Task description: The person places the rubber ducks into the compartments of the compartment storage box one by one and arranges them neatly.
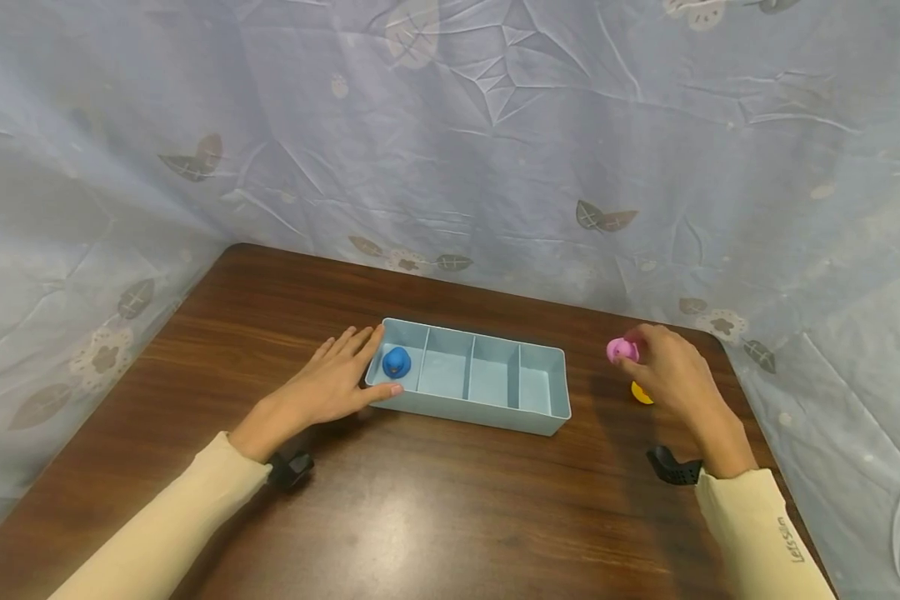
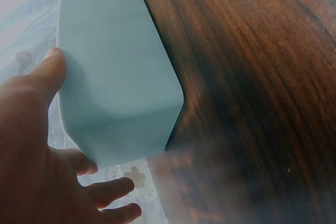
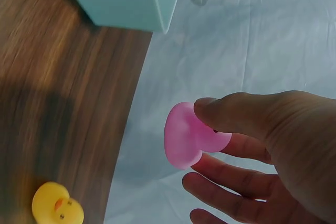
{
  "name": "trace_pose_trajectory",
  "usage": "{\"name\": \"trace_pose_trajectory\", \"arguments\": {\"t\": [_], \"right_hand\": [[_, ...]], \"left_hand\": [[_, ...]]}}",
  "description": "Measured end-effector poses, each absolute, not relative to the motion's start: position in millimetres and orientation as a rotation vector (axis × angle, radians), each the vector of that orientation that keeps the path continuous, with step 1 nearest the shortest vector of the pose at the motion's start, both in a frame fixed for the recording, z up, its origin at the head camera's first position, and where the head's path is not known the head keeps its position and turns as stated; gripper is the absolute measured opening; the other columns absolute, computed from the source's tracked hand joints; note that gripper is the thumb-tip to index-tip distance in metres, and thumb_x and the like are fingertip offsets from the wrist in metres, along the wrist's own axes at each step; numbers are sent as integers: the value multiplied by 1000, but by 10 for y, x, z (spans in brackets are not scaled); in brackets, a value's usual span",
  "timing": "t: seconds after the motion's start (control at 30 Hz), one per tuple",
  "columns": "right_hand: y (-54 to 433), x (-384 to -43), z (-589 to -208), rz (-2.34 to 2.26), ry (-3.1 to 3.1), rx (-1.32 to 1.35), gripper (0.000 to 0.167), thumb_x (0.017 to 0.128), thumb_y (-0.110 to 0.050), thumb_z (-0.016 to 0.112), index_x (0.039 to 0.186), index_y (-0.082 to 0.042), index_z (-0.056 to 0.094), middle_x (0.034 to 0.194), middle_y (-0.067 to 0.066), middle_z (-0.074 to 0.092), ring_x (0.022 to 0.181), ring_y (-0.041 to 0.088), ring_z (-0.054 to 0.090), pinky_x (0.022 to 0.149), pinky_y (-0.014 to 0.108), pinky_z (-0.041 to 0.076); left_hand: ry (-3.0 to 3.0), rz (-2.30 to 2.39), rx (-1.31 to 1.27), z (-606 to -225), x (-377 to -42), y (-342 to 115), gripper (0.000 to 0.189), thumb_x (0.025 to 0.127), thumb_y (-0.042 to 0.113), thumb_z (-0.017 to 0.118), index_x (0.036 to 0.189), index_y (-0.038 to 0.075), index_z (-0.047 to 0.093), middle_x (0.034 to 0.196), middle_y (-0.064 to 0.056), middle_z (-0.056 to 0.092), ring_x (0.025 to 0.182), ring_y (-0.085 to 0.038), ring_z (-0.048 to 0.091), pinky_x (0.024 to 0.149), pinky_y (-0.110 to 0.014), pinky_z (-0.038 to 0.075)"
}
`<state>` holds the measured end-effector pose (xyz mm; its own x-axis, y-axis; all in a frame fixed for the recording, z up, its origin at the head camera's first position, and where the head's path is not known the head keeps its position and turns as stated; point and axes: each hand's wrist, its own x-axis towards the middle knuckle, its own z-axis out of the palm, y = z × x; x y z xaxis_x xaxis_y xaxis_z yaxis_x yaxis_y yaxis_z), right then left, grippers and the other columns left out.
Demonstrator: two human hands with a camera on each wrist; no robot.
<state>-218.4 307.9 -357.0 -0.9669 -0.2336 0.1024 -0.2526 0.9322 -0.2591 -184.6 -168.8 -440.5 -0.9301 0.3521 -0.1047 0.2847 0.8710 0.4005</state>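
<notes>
A pale blue tray (image 1: 450, 406) with several compartments sits on the table, a blue rubber duck (image 1: 397, 362) in its leftmost one. My left hand (image 1: 337, 383) lies against the tray's left end, fingers spread and straight, thumb along the near rim. In the left wrist view that thumb (image 2: 51, 72) rests at the tray's edge. My right hand (image 1: 671, 367) pinches a pink rubber duck (image 3: 184, 135) between thumb and fingers, raised above the table to the right of the tray. Below it a yellow rubber duck (image 3: 55, 204) stands on the wood, partly hidden by the hand in the head view.
The dark brown wooden table (image 1: 390, 500) ends at a pale curtain (image 1: 435, 167) with leaf prints, hanging behind it and along both sides. Each wrist wears a black strap, such as the right wrist strap (image 1: 671, 467).
</notes>
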Motion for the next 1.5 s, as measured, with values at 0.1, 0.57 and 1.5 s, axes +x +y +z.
{"name": "trace_pose_trajectory", "arguments": {"t": [0.1,0.57,1.5], "right_hand": [[2998,-2206,-3559,418,-3003,412,37,98,-22,75,123,4,70,116,26,74,101,42,69,88,64,55],[2628,-2313,-3544,456,-2972,501,31,98,-24,76,119,-1,73,106,18,75,92,34,68,80,56,55],[1748,-2414,-3546,508,-2950,698,29,96,-25,81,116,-5,73,104,11,73,92,27,62,80,42,54]], "left_hand": [[2865,577,497,-4393,-1850,-1679,110,99,80,49,173,10,7,178,-24,18,165,-50,15,130,-73,16],[2874,567,486,-4381,-1840,-1670,109,100,77,51,173,10,7,177,-24,19,165,-50,16,131,-73,16],[2888,574,504,-4399,-1831,-1666,108,100,78,49,172,9,9,177,-26,21,164,-51,17,130,-74,17]]}}
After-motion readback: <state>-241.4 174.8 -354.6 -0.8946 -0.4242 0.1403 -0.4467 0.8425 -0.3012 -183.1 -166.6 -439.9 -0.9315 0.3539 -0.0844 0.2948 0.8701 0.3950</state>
